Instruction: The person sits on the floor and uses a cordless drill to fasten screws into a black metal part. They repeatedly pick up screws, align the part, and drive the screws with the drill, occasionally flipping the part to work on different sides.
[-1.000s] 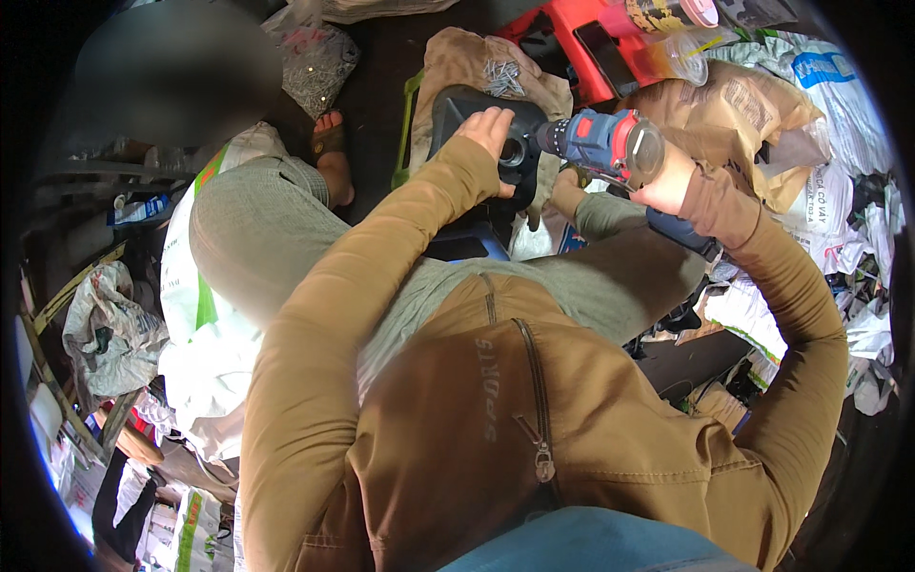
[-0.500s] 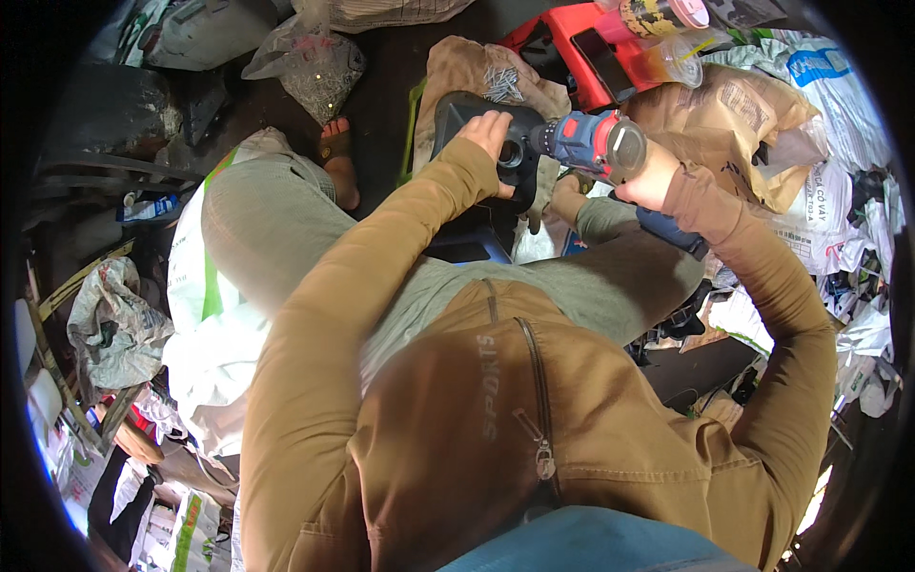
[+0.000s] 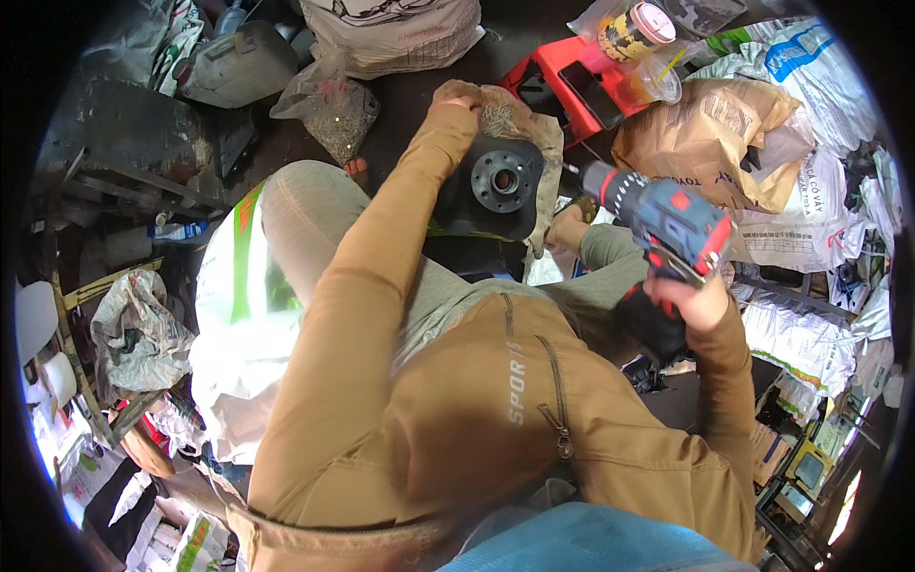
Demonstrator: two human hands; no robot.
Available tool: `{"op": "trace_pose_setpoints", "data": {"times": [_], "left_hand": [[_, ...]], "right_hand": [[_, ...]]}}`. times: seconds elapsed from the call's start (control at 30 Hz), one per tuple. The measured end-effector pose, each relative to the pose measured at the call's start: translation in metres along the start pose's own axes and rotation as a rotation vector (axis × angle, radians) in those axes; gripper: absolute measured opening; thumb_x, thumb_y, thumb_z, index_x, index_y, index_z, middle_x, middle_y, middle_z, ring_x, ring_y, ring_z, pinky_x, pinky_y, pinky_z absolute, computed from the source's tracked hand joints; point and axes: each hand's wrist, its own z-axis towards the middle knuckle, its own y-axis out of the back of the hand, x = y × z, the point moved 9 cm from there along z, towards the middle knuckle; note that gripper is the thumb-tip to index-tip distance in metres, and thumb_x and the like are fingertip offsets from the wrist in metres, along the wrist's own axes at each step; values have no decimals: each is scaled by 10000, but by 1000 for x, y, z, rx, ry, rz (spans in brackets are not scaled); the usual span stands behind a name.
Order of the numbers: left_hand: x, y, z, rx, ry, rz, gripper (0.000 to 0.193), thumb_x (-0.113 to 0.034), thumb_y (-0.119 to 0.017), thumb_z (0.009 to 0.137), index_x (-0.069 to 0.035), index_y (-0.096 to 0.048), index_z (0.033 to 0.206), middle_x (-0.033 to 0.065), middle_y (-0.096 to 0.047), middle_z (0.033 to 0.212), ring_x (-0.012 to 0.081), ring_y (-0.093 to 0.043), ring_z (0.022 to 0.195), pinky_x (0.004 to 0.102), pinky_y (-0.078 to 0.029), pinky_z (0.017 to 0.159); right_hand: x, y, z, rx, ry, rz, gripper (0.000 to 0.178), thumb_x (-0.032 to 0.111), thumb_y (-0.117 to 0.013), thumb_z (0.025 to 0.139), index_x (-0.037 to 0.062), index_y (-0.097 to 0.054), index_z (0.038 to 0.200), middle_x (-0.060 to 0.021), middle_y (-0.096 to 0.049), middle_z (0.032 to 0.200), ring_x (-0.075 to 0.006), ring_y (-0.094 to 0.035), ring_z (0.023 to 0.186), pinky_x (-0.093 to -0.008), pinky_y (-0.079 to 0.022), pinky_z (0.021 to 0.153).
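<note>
In my right hand [image 3: 694,300] is a blue, red and black cordless drill [image 3: 675,221], its fingers wrapped round the grip. The drill's tip points up and left, apart from the work in front of me. A black part with a round, holed metal flange [image 3: 503,180] lies between my legs on a brown cloth or sack [image 3: 548,133]. Beyond it my left hand [image 3: 457,92] reaches to the left edge of a small pile of screws [image 3: 498,120]. Its fingers look curled, and whatever they hold is hidden.
A red stool-like stand [image 3: 581,88] at far right bears a phone [image 3: 589,93], a patterned cup [image 3: 637,33] and a plastic cup with a straw [image 3: 658,81]. Brown paper sacks [image 3: 710,133] lie to the right. A clear bag of small pieces [image 3: 338,119] sits far left.
My left hand has left the black part and moved away to the screw pile. The drill, still in my right hand, has pulled back to the right, uncovering the flange.
</note>
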Motion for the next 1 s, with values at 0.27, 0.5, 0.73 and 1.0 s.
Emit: {"op": "trace_pose_setpoints", "data": {"times": [0.27, 0.5, 0.73, 1.0], "left_hand": [[36, -77, 49, 145, -267, 413, 295, -263, -613, 803, -357, -675, 1075, -84, -585, 1223, 145, -418, 1243, 350, -304, 1074], [29, -63, 35, 6, -417, 459, 232, -290, -706, 749, -260, -726, 978, -37, -649, 1081, 201, -514, 1136, 336, -370, 1028], [-24, -2, -15, 140, -140, -50, 245, -288, -683, 814, -158, -703, 1021, 47, -666, 1029, 230, -603, 1010, 329, -453, 912], [-125, 61, -101, 122, -472, -448, 248, -220, -696, 841, -64, -671, 1031, 92, -658, 1042, 207, -620, 957, 292, -467, 857]], "right_hand": [[-42, 9, -54, -162, -159, 166, 242, -13, -671, 704, 15, -604, 934, -68, -625, 761, -181, -607, 619, -297, -492, 534], [-46, 14, -56, -170, -80, 179, 295, -12, -676, 736, 9, -566, 1009, -60, -604, 761, -149, -571, 573, -266, -431, 452], [-26, 2, -37, -127, 22, 195, 221, -30, -649, 697, 13, -588, 905, -59, -608, 753, -168, -595, 623, -287, -472, 540], [1, -10, -16, -101, 142, 211, 237, -25, -647, 691, 21, -587, 915, -64, -610, 757, -182, -593, 604, -305, -488, 558]]}}
